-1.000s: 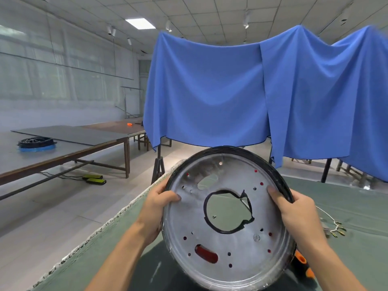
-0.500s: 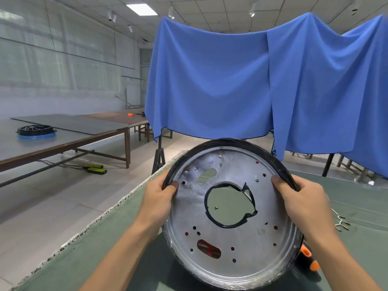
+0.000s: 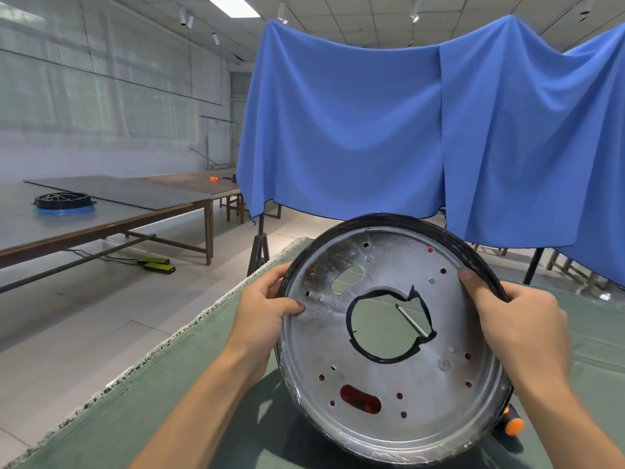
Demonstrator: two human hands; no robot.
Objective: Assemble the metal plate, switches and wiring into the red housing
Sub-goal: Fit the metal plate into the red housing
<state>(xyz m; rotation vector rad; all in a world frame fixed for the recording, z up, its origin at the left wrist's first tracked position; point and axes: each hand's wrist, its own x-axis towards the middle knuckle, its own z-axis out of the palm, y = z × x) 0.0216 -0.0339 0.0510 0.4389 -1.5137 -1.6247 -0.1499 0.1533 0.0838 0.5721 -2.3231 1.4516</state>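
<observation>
So that its holes can likely be lined up, the metal plate [image 3: 389, 336] stands tilted on the green table [image 3: 189, 401], left hand [image 3: 262, 308] and right hand [image 3: 522, 328] gripping its opposite rims; red shows behind.

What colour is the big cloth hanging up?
Blue: the cloth shows plainly in the head view.

silver metal plate [image 3: 389, 336] rimmed black, blue cloth [image 3: 422, 130], green table cover [image 3: 209, 394]
</observation>
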